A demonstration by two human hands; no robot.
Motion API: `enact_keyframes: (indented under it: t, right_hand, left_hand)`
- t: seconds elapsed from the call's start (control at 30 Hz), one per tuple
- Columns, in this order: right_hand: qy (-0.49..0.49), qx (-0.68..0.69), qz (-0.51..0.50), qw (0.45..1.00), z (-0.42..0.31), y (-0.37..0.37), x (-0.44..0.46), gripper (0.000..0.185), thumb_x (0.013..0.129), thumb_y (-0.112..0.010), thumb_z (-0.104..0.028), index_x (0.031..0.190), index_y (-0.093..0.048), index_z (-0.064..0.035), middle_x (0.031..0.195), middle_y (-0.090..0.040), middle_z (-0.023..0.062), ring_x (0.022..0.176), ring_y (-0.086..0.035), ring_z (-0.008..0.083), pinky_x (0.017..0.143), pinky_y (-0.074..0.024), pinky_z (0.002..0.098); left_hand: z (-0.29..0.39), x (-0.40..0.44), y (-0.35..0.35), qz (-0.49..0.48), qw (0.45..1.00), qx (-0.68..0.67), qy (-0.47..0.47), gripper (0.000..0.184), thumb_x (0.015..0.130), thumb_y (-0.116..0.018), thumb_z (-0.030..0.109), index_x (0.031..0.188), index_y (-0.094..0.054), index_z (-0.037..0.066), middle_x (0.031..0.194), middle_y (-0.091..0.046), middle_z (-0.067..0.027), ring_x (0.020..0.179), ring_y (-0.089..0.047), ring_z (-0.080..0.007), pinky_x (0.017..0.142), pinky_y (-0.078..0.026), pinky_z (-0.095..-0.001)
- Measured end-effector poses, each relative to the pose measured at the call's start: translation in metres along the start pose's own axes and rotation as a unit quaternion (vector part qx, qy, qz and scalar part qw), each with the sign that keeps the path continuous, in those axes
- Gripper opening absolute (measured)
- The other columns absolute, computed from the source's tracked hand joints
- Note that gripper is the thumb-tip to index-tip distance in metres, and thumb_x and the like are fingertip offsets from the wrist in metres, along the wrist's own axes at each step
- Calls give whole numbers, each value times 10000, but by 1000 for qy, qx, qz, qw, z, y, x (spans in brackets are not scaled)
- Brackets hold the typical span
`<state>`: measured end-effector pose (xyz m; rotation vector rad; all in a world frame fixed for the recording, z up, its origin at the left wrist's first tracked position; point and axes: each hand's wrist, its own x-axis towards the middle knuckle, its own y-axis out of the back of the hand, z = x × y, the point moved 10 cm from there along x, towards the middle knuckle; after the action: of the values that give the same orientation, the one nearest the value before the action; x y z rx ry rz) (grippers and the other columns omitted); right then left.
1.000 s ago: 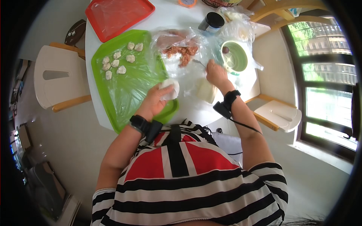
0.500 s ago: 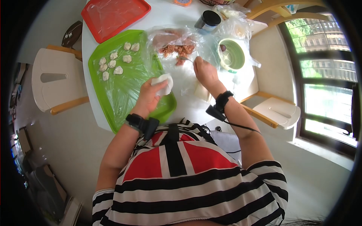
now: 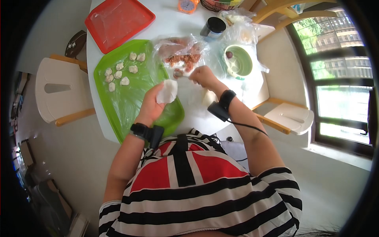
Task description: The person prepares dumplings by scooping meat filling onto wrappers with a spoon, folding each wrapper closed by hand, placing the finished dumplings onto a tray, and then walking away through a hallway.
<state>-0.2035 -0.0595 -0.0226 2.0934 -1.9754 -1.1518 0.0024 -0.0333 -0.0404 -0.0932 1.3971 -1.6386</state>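
Note:
My left hand (image 3: 150,106) holds a round white dumpling wrapper (image 3: 167,91) above the right side of the green tray (image 3: 111,110). My right hand (image 3: 205,78) is closed around a thin spoon (image 3: 186,76), mostly hidden by the fingers. A small lump of meat filling (image 3: 178,72) sits at the spoon's tip, just beyond the wrapper and apart from it. More minced filling (image 3: 188,60) lies in an opened clear plastic bag (image 3: 169,44) beyond my hands. Several folded dumplings (image 3: 118,74) rest on the film-covered far left part of the tray.
A red tray (image 3: 114,23) lies at the far left of the white table. A dark-lidded jar (image 3: 215,25), a green-and-white basket (image 3: 246,63) and plastic bags (image 3: 239,29) stand at the right. An orange scale (image 3: 187,5) is at the back. Chairs flank the table.
My right hand has drawn the spoon back from the filling, nearer the wrapper, with a lump on its tip. My left hand has turned the wrapper to face up more and shifted slightly left.

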Motion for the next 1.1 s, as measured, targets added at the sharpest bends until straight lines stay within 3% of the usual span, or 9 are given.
enact_keyframes:
  t: [0.1,0.2,0.27,0.47,0.6,0.77,0.9,0.97,1.1]
  right_hand:
    - [-88,126,-17,988,11,3,-9,135,730,-678,-154,765,-651,-26,674,-644,43,575,-563,94,496,-440,280]
    - [2,61,49,997,2,17,-9,153,740,-679,-161,763,-636,-15,664,-643,59,561,-577,145,523,-458,311]
    - [133,-5,141,981,-15,28,-12,164,760,-666,-165,759,-616,-8,684,-649,116,577,-603,247,563,-477,352]
    - [160,-246,235,926,-43,25,-30,145,855,-546,-162,845,-543,-17,750,-633,186,709,-605,382,621,-485,451]
    - [176,-272,251,912,-51,19,-37,122,871,-513,-162,830,-530,-48,726,-613,170,689,-590,383,608,-458,489]
    - [212,-401,213,865,-56,-10,-33,155,791,-532,-73,936,-505,-25,808,-638,140,798,-636,299,658,-522,416]
    - [196,-382,195,882,-52,-13,-25,180,801,-512,-56,973,-488,-9,791,-635,160,771,-638,324,654,-521,418]
    - [168,-301,200,917,-49,-7,-23,91,849,-504,-113,901,-543,-49,734,-619,203,710,-603,389,618,-471,487]
    - [176,-228,196,938,-35,-14,-7,143,843,-504,-135,858,-605,-36,726,-610,243,685,-589,419,612,-467,493]
  left_hand:
    - [13,-4,1,-15,997,70,-15,275,918,-579,180,1130,-581,4,1091,-640,-94,998,-625,-193,886,-504,-323]
    - [19,-4,3,-28,997,61,-34,283,929,-569,188,1137,-572,-4,1112,-630,-105,1020,-618,-196,899,-504,-323]
    - [17,-3,4,-20,998,47,-32,297,934,-562,187,1141,-560,-27,1102,-628,-112,1016,-617,-201,895,-502,-328]
    - [15,2,5,-1,997,60,-49,337,951,-536,186,1179,-516,-61,1141,-603,-135,1035,-606,-218,907,-495,-336]
    - [16,3,8,-1,994,99,-48,354,960,-511,163,1222,-484,-73,1190,-579,-143,1075,-589,-233,932,-483,-343]
    - [14,2,6,-9,995,92,-45,380,969,-483,160,1261,-461,-81,1213,-568,-156,1100,-578,-242,944,-475,-343]
    - [11,4,7,-6,995,93,-40,381,973,-463,155,1271,-457,-82,1225,-561,-160,1110,-572,-244,951,-470,-344]
    - [9,6,14,4,995,92,-40,379,972,-463,153,1270,-457,-81,1227,-560,-158,1113,-570,-244,954,-468,-347]
    - [7,8,22,22,994,98,-37,361,973,-462,155,1257,-476,-67,1221,-577,-136,1097,-587,-218,953,-474,-335]
